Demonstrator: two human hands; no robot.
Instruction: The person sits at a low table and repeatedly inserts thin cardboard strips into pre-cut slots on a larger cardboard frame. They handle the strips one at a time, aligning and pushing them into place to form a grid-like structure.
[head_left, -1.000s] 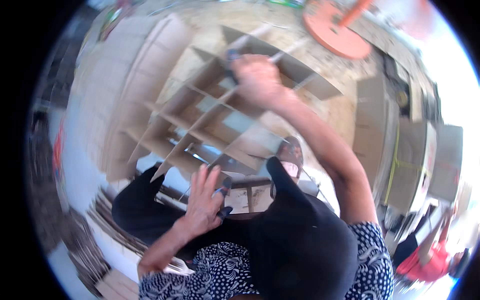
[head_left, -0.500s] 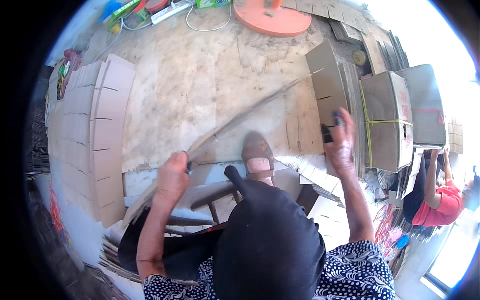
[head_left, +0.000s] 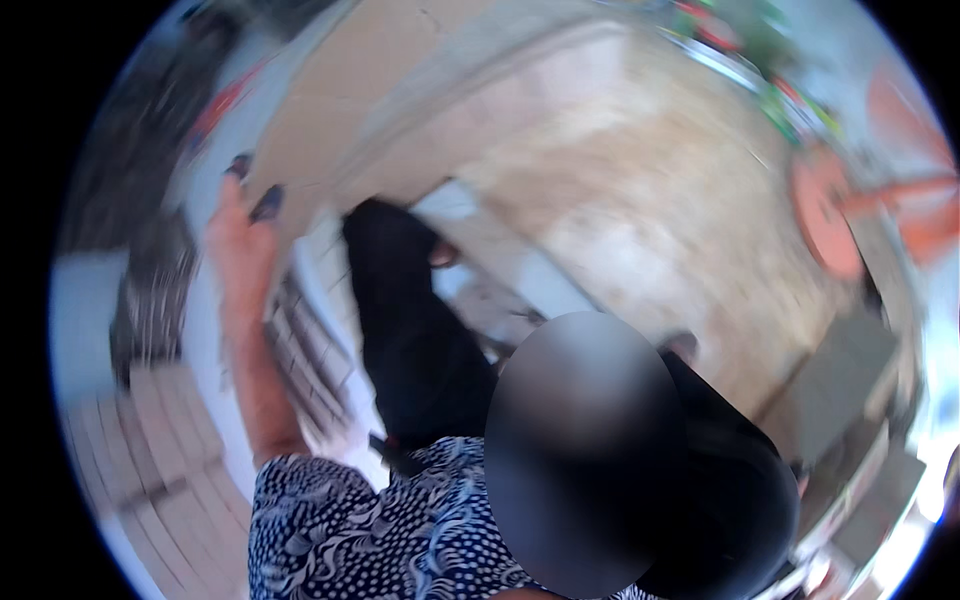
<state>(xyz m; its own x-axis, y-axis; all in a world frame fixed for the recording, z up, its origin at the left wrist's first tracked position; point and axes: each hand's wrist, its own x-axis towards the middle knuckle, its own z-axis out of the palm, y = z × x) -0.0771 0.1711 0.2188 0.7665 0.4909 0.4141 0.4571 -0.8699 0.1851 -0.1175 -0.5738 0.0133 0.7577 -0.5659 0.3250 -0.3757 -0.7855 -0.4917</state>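
A large tan cardboard sheet (head_left: 340, 100) slants up from my left hand toward the upper edge of the view. My left hand (head_left: 245, 235) is stretched out at the left, its thumb and a finger with dark tip covers at the sheet's lower edge. It appears to grip the sheet there, though blur softens the contact. Nothing of my right hand can be made out; the black rounded shape (head_left: 640, 480) hides much of the lower right.
Beyond the sheet runs a row of stacked cardboard (head_left: 550, 95) along the worn tan board (head_left: 650, 210). An orange round base (head_left: 825, 215) stands at the right, with grey cardboard (head_left: 845, 380) below it. More cardboard stacks (head_left: 165, 450) fill the lower left.
My view has swung left and blurred. My left hand has reached out to the left, and the sheet, edge-on before, now shows its broad face. My right hand has left the view.
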